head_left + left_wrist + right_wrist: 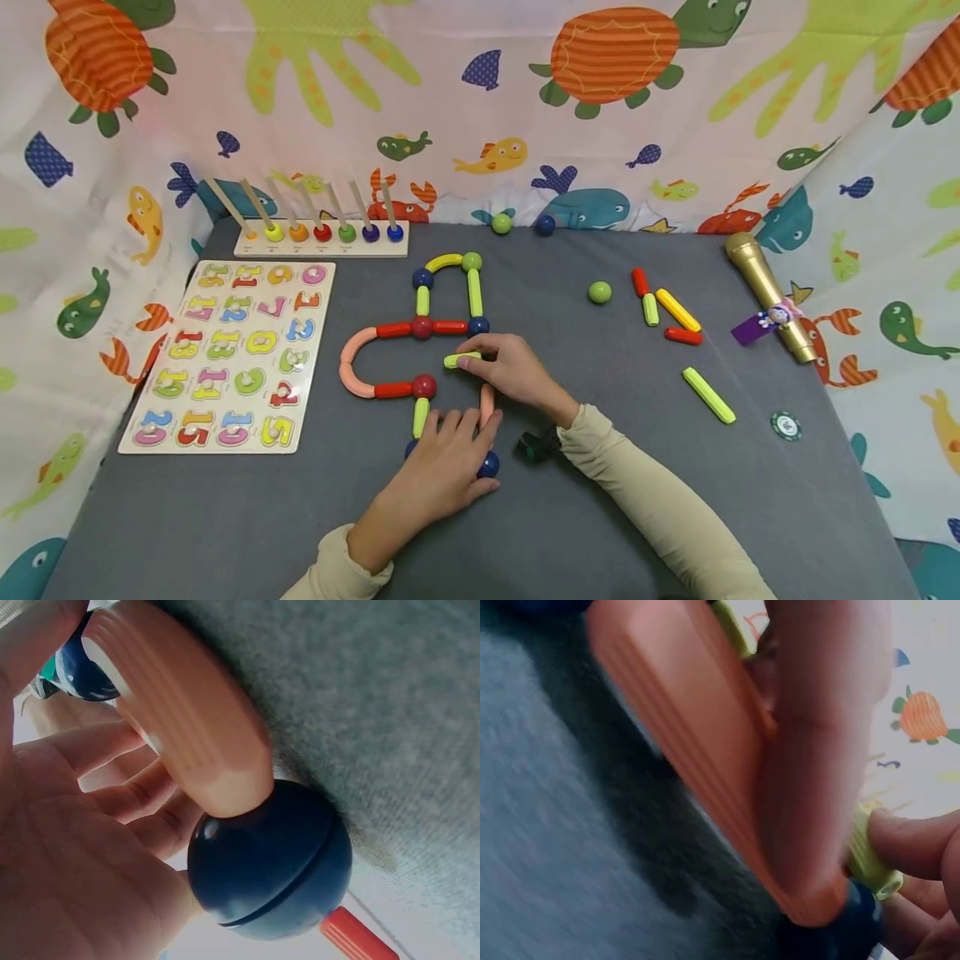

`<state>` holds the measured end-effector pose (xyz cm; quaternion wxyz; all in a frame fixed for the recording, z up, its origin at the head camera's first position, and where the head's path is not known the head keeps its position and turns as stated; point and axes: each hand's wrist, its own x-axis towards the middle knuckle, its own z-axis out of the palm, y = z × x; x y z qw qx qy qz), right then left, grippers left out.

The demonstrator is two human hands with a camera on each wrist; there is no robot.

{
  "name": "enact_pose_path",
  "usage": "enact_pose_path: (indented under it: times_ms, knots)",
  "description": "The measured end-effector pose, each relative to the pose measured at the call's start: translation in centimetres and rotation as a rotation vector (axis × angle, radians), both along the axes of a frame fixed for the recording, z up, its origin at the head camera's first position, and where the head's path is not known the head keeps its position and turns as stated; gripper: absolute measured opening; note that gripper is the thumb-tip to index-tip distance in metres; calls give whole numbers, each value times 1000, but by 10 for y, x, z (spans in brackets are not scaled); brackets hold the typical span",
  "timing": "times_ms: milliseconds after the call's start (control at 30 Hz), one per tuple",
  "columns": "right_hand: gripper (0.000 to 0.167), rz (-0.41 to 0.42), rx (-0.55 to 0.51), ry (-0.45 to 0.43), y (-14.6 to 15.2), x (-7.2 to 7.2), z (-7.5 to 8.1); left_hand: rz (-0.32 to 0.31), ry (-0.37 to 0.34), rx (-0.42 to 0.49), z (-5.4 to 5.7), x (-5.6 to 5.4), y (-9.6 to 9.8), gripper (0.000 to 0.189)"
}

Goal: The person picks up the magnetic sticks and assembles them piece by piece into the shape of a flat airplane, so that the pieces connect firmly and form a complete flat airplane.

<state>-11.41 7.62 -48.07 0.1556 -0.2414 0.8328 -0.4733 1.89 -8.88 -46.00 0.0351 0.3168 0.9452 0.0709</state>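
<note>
My right hand (517, 371) pinches a short lime-green rod (459, 360) between thumb and fingers, beside a figure of rods and balls. The figure's salmon curved piece (487, 402) stands just below that hand. Over the figure's lower end spreads my left hand (446, 454), its thumb beside a blue ball (488, 465). In the left wrist view, a salmon curved piece (187, 712) joins a large blue ball (270, 859), with the left fingers behind it. A nearly straight finger (817, 750) lies against a salmon piece (697, 727) in the right wrist view.
Left stands a number puzzle board (318, 358), with a peg counting stand (322, 242) behind. To the right lie a green ball (599, 292), several loose rods (678, 310), a gold microphone (768, 292) and a poker chip (786, 426). A small black object (532, 447) sits near the right sleeve.
</note>
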Motion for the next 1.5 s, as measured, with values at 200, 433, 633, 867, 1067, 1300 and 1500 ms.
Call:
enact_pose_path:
  times_ms: [200,433,633,867,1067,1300,1500]
  knots:
    - [17,68,65,147,-2,10,-8,-11,42,6,-1,1,-1,86]
    - [23,146,99,239,0,14,-12,-26,-47,49,1,-2,-7,85]
    - [30,205,146,276,3,14,-11,64,-352,416,13,-13,-35,55]
    - [41,163,207,283,18,12,1,260,-124,439,19,-40,-62,33]
    - [26,82,155,179,27,17,6,232,-161,254,5,-63,-61,39]
    - [21,63,89,143,24,25,8,183,-113,188,-5,-66,-58,30]
    - [25,124,190,116,27,33,15,146,-90,179,-2,-65,-58,29]
